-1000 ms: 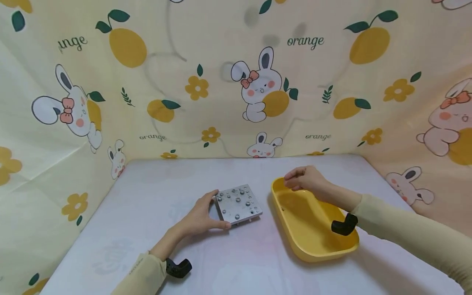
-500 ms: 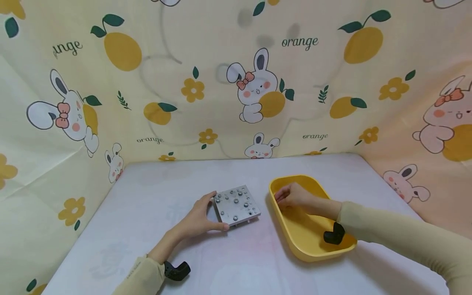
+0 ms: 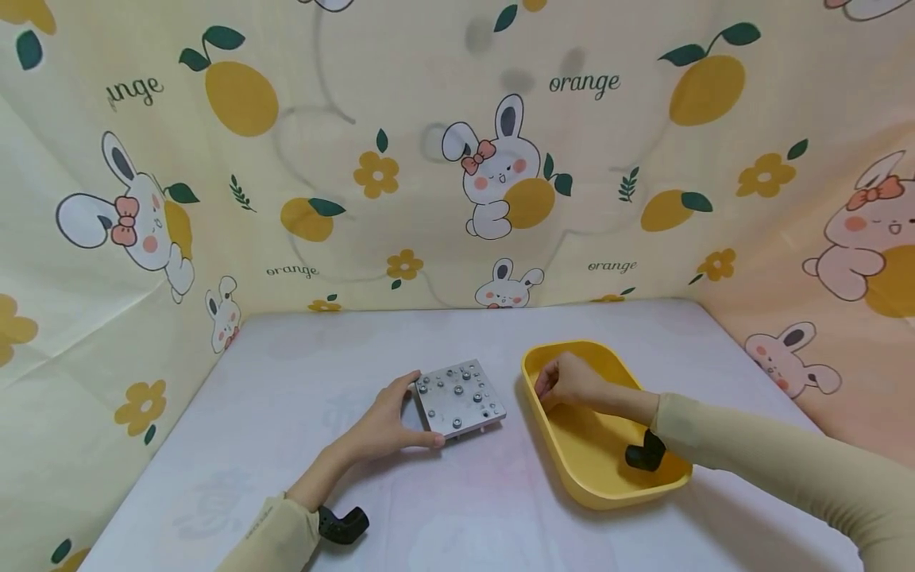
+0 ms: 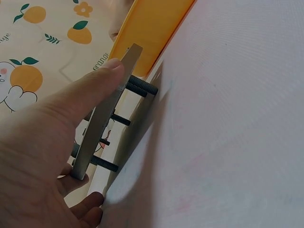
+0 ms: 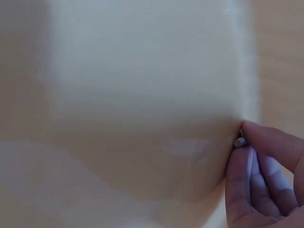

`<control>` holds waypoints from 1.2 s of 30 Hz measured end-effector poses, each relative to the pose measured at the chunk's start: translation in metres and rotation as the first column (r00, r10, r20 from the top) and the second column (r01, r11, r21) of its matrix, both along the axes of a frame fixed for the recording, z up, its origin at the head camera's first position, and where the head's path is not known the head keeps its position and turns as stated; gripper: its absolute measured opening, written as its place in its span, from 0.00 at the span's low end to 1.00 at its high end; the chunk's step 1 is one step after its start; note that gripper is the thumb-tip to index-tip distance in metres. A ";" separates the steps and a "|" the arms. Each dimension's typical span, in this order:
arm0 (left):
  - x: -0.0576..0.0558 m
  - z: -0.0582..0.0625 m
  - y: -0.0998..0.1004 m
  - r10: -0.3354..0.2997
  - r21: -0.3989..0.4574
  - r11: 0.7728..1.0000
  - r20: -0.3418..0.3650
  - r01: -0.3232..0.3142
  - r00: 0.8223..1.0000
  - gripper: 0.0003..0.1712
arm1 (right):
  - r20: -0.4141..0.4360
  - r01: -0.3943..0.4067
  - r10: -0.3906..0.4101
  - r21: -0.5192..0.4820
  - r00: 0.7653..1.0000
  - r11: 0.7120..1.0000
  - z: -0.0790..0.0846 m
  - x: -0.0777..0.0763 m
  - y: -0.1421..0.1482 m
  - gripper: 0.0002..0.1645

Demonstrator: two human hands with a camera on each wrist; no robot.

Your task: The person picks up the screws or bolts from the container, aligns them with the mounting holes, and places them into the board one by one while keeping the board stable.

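My left hand (image 3: 382,421) grips a square silver metal plate (image 3: 468,383) by its left edge, thumb on the near side. Several screw heads and holes show on its upper face. Threaded screws (image 4: 105,163) stick out beneath it in the left wrist view, and the plate is held tilted over the table. Inside the yellow bin (image 3: 572,469), my right hand (image 3: 572,381) is down near the left wall. Its thumb and forefinger pinch a small metal screw (image 5: 240,142), of which only one end shows in the right wrist view.
The bin stands to the right of the plate on a white-covered table (image 3: 457,500). A patterned cloth (image 3: 429,159) encloses the table at the back and both sides. Black wrist mounts (image 3: 343,525) sit on both sleeves.
My right hand has come down from above the bin's far left rim to its inside and now pinches the screw. The left hand keeps its grip on the plate with little movement.
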State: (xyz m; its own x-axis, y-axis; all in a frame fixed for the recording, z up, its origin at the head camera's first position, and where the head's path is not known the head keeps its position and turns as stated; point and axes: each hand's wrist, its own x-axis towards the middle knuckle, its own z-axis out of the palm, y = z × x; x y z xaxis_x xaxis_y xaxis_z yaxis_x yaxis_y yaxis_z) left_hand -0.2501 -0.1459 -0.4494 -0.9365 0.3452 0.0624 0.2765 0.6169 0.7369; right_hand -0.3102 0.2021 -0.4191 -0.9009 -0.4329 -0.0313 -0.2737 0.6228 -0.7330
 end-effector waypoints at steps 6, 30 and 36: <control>0.001 -0.001 0.000 -0.001 0.006 1.000 0.005 0.001 1.000 0.70 | 0.037 -0.010 0.012 -0.039 0.999 0.999 -0.003 -0.004 0.004 0.11; 0.001 0.002 -0.002 -0.005 0.012 1.000 0.015 0.005 1.000 0.70 | 0.287 0.026 0.213 -0.648 0.934 0.761 0.061 -0.036 -0.023 0.06; 0.000 0.000 -0.002 -0.010 0.013 1.000 0.007 0.010 1.000 0.70 | 0.256 -0.161 0.437 -0.679 0.862 0.716 0.046 -0.051 -0.051 0.04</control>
State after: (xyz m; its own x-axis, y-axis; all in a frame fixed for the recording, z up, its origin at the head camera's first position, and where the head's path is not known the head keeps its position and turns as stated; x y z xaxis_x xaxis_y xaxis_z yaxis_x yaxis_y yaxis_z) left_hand -0.2500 -0.1481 -0.4494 -0.9334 0.3537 0.0601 0.2770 0.6042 0.7471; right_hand -0.3611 0.1513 -0.3727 -0.6922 -0.7205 0.0416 0.0159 -0.0729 -0.9972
